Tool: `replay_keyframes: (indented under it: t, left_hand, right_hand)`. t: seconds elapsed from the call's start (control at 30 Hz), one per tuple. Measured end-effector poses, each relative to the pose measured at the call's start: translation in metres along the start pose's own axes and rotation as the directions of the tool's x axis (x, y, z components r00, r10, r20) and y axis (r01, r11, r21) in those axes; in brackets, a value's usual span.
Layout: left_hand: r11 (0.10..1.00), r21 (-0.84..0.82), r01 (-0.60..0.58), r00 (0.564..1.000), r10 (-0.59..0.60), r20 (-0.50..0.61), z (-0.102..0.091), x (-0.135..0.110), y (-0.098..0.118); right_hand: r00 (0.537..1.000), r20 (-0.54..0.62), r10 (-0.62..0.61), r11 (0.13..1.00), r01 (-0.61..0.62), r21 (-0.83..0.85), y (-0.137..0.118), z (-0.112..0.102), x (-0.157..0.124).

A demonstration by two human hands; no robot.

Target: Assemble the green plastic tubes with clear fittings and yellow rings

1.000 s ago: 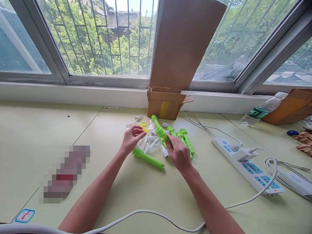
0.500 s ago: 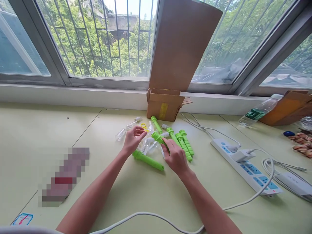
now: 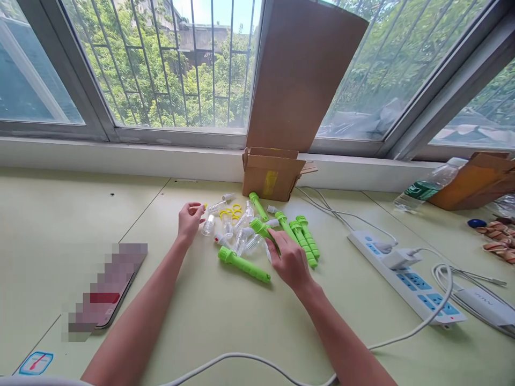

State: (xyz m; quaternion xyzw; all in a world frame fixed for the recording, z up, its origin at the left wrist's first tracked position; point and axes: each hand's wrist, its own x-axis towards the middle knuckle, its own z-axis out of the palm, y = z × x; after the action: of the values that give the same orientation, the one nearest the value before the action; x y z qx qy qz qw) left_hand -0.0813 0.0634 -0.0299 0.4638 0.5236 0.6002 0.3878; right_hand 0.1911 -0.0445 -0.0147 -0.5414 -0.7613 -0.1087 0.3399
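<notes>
A heap of small parts lies mid-table: several green plastic tubes (image 3: 244,265), clear plastic pieces (image 3: 227,227) and yellow rings (image 3: 233,210). My left hand (image 3: 189,220) hovers at the heap's left edge, its fingertips pinched on a small yellow piece (image 3: 205,205), just above a clear piece (image 3: 208,225). My right hand (image 3: 288,260) rests on the table, fingers closed round a green tube (image 3: 261,228) that points up and left.
A small cardboard box (image 3: 270,172) stands behind the heap under the window. A white power strip (image 3: 406,275) with cables lies to the right. A phone (image 3: 107,287) lies at left; a bottle (image 3: 428,185) rests at far right.
My left hand has moved left out of the heap, now pinching a small yellow piece. The clear pieces on the left of the heap have shifted. My right hand has barely moved.
</notes>
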Motion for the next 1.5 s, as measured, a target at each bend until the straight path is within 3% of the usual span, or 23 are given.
replay_keyframes:
  t: [0.47, 0.83, 1.03, 1.27, 1.5]
  left_hand:
    - [0.997, 0.003, 0.076, 0.993, -0.076, 0.093, 0.012, -0.018, 0.009]
    - [1.0, 0.022, 0.0, 0.996, -0.002, 0.091, 0.006, -0.016, 0.001]
    - [0.989, 0.073, -0.127, 0.99, 0.122, 0.067, 0.008, -0.021, 0.014]
    - [0.969, 0.037, -0.245, 0.935, 0.226, 0.275, 0.03, -0.049, 0.04]
    - [0.945, 0.041, -0.324, 0.869, 0.28, 0.409, 0.054, -0.08, 0.038]
  right_hand:
    - [1.0, -0.017, -0.013, 1.0, 0.014, 0.019, 0.0, 0.002, -0.001]
    - [1.0, -0.002, -0.01, 1.0, 0.01, 0.022, 0.001, 0.005, -0.002]
    - [1.0, 0.002, -0.013, 0.999, 0.012, 0.042, 0.0, 0.004, -0.002]
    - [0.996, 0.02, -0.082, 0.993, 0.08, 0.087, -0.006, 0.006, -0.003]
    - [0.993, 0.039, -0.113, 0.991, 0.109, 0.081, -0.011, 0.006, -0.005]
